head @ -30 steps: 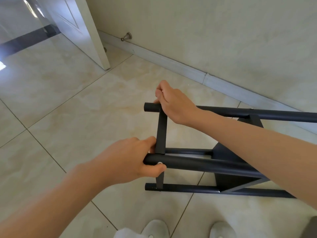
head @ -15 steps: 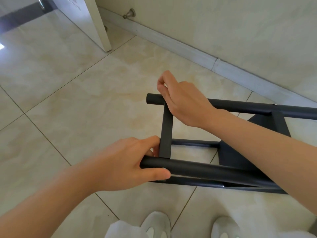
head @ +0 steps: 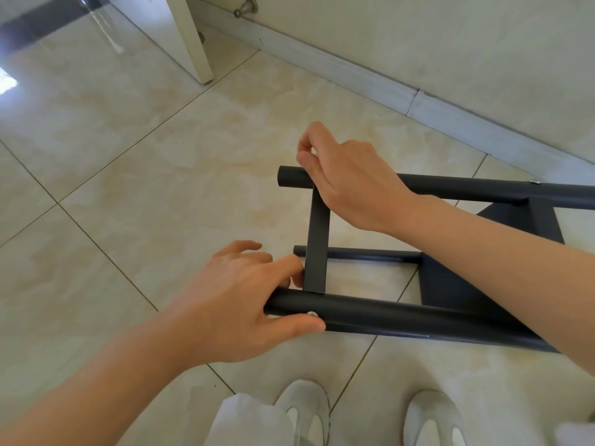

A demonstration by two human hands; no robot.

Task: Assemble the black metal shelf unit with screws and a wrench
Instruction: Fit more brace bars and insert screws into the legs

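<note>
The black metal shelf unit lies on its side on the tiled floor, its round tubes running left to right. A flat black crossbar joins the near and far tubes at their left ends. My left hand grips the left end of the near tube, thumb beside a silver screw head. My right hand hovers just over the far tube's left end, thumb and forefinger pinched together; what they hold is hidden. A second silver screw sits on the far tube at the right. No wrench is visible.
A wall with a pale skirting board runs diagonally behind the shelf. A white door stands at the upper left, with a metal door stop on the wall. My white shoes are just below the frame.
The shelf frame has rolled so the near tube's screw head faces up. My right hand lifted off the far tube and pinched its fingers. My left hand's fingers loosened and spread.
</note>
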